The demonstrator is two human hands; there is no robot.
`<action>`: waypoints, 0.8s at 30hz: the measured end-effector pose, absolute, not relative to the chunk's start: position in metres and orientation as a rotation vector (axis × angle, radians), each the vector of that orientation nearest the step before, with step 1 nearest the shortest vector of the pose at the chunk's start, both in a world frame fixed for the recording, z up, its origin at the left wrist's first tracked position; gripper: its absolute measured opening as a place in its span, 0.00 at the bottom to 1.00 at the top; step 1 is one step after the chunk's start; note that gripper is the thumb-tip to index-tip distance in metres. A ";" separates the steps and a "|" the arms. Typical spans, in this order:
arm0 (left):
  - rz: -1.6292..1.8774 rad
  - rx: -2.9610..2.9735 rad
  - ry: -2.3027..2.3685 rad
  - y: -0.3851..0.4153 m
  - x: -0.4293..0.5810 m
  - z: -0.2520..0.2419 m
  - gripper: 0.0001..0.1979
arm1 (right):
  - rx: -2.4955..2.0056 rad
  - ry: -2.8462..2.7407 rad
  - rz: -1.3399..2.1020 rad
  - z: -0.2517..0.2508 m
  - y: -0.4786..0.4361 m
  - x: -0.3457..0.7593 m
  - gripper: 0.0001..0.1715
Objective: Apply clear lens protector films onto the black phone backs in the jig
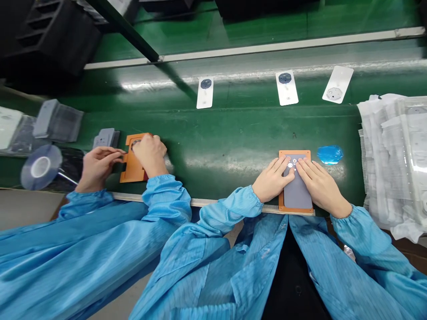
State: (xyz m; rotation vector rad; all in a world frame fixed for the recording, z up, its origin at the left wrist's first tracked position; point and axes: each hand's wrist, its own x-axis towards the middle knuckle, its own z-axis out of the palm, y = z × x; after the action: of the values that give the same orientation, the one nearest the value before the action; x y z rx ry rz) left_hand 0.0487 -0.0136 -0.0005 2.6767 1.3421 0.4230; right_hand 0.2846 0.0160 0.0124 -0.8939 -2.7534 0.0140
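Note:
A grey phone-shaped panel (297,193) lies in an orange frame-like fixture (296,210) at the bench's front edge. Small white rings show near the panel's top end. My left hand (274,178) rests flat on the panel's left side, with its fingers pointing up toward the rings. From the other side my right hand (316,183) lies on the panel, fingers stretched out and pressing by the rings. Neither hand grasps anything. Just right of the fixture sits a crumpled piece of blue film (329,154).
White cards with round parts, such as one card (205,100), lie across the green surface. Stacked clear trays and white sheets (380,146) stand at right. At left, a co-worker's hands (150,153) work at another orange fixture (132,166), beside a tape roll (42,167) and grey panels (46,120).

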 end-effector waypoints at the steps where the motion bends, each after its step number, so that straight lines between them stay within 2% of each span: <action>1: 0.412 2.677 1.350 -0.015 0.050 0.000 0.17 | -0.917 -2.763 0.028 0.012 0.014 0.283 0.30; 6: 0.356 2.694 1.381 -0.027 0.053 0.006 0.20 | -0.941 -2.801 0.034 0.016 0.003 0.284 0.33; 14: 0.361 2.607 1.363 -0.044 0.054 0.013 0.23 | -0.981 -2.779 0.108 0.022 -0.015 0.291 0.44; 20: 0.380 2.558 1.300 -0.033 0.046 0.013 0.27 | -0.997 -2.764 0.170 0.011 -0.004 0.293 0.37; 24: 0.584 2.390 1.235 -0.016 0.036 0.003 0.31 | -0.920 -2.620 0.235 0.016 0.001 0.293 0.33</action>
State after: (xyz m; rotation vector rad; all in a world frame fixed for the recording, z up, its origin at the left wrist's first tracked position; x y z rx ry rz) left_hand 0.0355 -0.0162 0.0034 2.3896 1.2351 0.5843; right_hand 0.2927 0.0011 0.0157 -0.9202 -2.6197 0.2353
